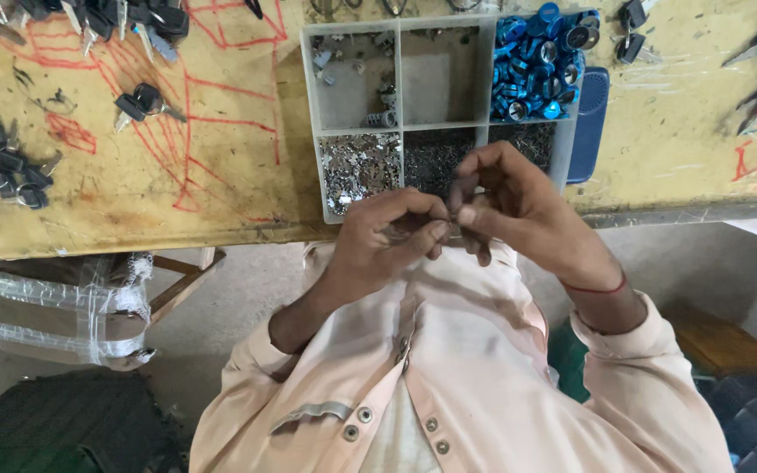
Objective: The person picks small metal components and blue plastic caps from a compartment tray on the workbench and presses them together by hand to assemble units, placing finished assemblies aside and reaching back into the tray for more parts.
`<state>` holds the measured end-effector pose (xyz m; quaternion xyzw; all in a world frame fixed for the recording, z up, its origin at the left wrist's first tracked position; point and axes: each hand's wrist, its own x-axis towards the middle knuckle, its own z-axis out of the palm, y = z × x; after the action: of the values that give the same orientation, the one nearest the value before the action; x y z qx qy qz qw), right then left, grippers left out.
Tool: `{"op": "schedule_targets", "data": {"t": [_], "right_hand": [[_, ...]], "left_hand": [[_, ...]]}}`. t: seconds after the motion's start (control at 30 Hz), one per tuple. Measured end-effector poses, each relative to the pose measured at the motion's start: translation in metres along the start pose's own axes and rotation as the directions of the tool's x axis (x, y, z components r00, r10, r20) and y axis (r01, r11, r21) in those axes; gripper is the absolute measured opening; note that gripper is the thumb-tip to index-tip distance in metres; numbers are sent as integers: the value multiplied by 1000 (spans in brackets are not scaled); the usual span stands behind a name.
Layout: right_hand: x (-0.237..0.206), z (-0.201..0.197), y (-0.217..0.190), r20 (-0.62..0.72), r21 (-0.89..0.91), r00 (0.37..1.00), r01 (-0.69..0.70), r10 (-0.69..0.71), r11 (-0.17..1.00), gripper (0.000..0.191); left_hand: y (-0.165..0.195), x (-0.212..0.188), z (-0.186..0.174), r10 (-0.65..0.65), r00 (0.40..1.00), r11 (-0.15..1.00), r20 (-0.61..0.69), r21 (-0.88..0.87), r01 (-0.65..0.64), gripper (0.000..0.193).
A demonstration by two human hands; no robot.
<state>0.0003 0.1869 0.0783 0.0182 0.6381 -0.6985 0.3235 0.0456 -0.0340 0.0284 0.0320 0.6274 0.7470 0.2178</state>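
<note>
1. Pale pink button-up shirt fills the bottom of the view, nearest the camera, sleeves pushed up the forearms.
2. Worn yellow wooden workbench with red scribbles runs across the top; its front edge lies just beyond the hands, bare floor below.
3. Clear plastic six-compartment sorting tray sits at the bench edge, directly ahead of both hands: blue metal rings in the far right cell, small silvery bits in the near cells.
4. Dark blue flat object touches the tray's right side.
5. Black-headed keys lie scattered well to the left on the bench.
6. Left hand and right hand meet fingertip to fingertip over the bench edge, just in front of the tray's near cells.
7. Small dark metal part is pinched between both hands' fingertips; too small to tell its axis. Right hand is slightly nearer the tray.
8. Open room: down and toward the body.
</note>
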Motion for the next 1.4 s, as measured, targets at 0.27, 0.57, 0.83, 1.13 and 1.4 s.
{"op": "schedule_targets", "data": {"t": [0.27, 0.57, 0.83, 1.13, 1.4], "right_hand": [[-11, -26, 1, 34, -994, 969, 57, -244, 89, 12], [-12, -30, 15, -77, -955, 946, 21, -315, 297, 13], [-22, 0, 24, -163, -461, 899, 296, -407, 837, 17], [-34, 23, 57, -297, -182, 905, 259, -304, 949, 8], [-35, 38, 85, -387, 100, 883, 328, -267, 939, 7]], "left_hand": [[-9, 8, 2, 40, 995, 999, -92, 31, -37, 10], [-3, 7, 4, 102, 993, 978, -65, 188, -89, 10], [-3, 7, 17, 88, 995, 990, -47, 114, -82, 11], [-16, 5, 19, -68, 995, 862, 71, -498, 94, 22], [-9, 3, 25, 72, 997, 922, -37, -379, -81, 14]]}}
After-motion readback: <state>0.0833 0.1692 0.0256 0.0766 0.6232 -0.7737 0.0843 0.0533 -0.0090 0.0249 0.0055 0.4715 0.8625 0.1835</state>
